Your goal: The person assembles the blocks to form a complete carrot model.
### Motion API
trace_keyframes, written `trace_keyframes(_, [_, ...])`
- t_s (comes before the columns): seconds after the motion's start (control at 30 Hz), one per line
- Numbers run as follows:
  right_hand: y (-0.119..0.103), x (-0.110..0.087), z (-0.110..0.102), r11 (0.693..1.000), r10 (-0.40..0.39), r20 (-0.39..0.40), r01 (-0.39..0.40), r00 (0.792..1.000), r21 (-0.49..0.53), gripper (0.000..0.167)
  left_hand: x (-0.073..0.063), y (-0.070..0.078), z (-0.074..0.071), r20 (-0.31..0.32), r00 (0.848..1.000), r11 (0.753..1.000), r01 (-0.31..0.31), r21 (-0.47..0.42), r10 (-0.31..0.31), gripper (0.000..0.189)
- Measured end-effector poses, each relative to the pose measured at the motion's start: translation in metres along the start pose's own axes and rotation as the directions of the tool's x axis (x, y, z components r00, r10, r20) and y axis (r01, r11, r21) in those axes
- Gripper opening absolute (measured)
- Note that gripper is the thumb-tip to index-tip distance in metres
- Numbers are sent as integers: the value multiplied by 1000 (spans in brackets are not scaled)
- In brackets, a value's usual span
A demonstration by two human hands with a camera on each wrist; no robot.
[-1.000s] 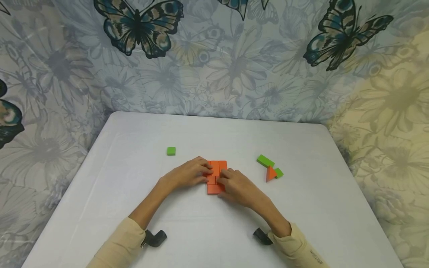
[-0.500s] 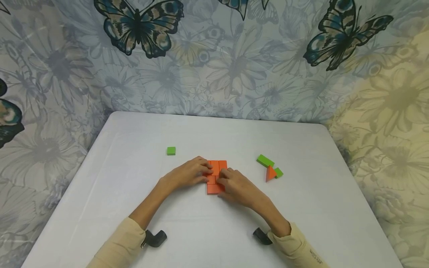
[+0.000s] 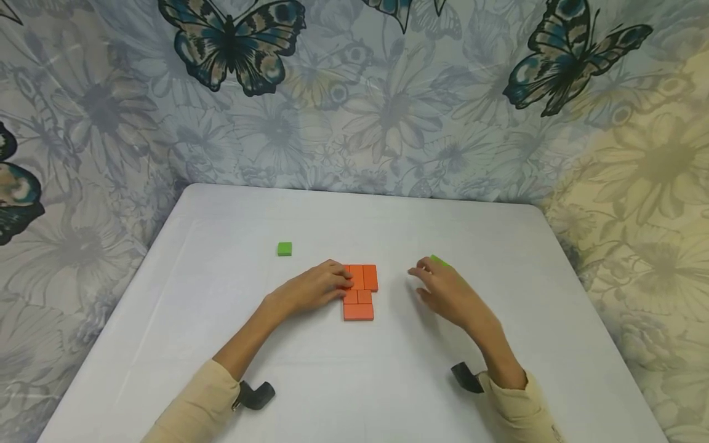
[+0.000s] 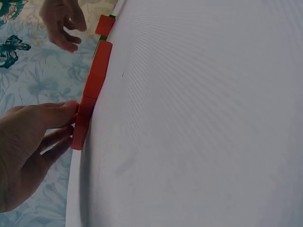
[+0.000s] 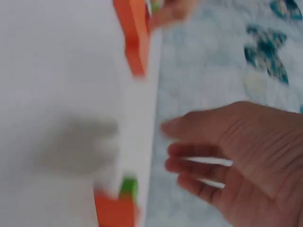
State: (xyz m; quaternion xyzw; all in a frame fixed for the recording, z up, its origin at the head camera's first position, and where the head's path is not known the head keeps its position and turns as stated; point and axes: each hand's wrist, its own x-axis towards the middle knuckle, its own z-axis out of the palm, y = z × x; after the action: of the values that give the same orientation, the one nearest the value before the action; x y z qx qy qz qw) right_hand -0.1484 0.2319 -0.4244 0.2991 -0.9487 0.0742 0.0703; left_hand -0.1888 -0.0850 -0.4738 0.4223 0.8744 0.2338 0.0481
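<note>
Flat orange blocks [image 3: 358, 312] lie edge to edge on the white table. My left hand [image 3: 310, 285] rests its fingertips on the left side of this group, covering part of it. The left wrist view shows the thumb and fingers against the edge of an orange block [image 4: 83, 124]. Off to the right, my right hand [image 3: 450, 294] is in the air with loosely bent fingers and nothing in them. It hides most of a green block [image 3: 439, 260] in the head view. In the blurred right wrist view, an orange block [image 5: 115, 211] sits beside a green one [image 5: 129, 187].
A small green square block [image 3: 285, 249] lies by itself to the left, behind my left hand. The white table [image 3: 354, 381] reaches back to butterfly-patterned cloth [image 3: 388, 111]. A black device [image 3: 256, 395] sticks out at the left wrist, another [image 3: 467, 377] at the right.
My right hand has left the orange group and moved right, over the loose green and orange blocks there. My left hand has stayed on the group's left side.
</note>
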Motion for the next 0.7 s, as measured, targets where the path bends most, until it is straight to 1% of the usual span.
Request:
trace_keyframes(0.1, [19, -15, -8, 995, 59, 26, -56, 998, -84, 34, -1, 1, -1, 4, 1000, 1000, -1, 3, 1, 29])
trace_keyframes(0.17, [26, -22, -10, 992, 75, 60, -69, 995, -102, 29, -2, 1, -2, 5, 1000, 1000, -6, 10, 6, 29])
trace_keyframes(0.23, [29, -27, -12, 995, 75, 96, -68, 993, -77, 27, -3, 1, -2, 2, 1000, 1000, -11, 16, 11, 28])
trace_keyframes(0.33, [30, -31, -11, 997, 73, 145, -72, 987, -10, 30, -4, 1, -3, -6, 1000, 1000, -17, 25, 17, 28])
trace_keyframes(0.4, [29, -32, -11, 997, 78, 155, -80, 985, 6, 36, -4, 0, -2, -10, 1000, 999, -20, 26, 20, 28])
trace_keyframes(0.47, [29, -33, -11, 997, 74, 147, -75, 986, 4, 38, -4, 1, -2, -13, 1000, 999, -24, 28, 24, 29])
trace_keyframes(0.6, [30, -32, -12, 999, 53, 135, -52, 989, -10, 30, -4, 1, 0, -12, 999, 999, -29, 29, 29, 29])
trace_keyframes(0.7, [30, -30, -13, 999, 46, 177, -48, 983, 4, 21, -5, 2, 1, -14, 999, 999, -36, 35, 36, 30])
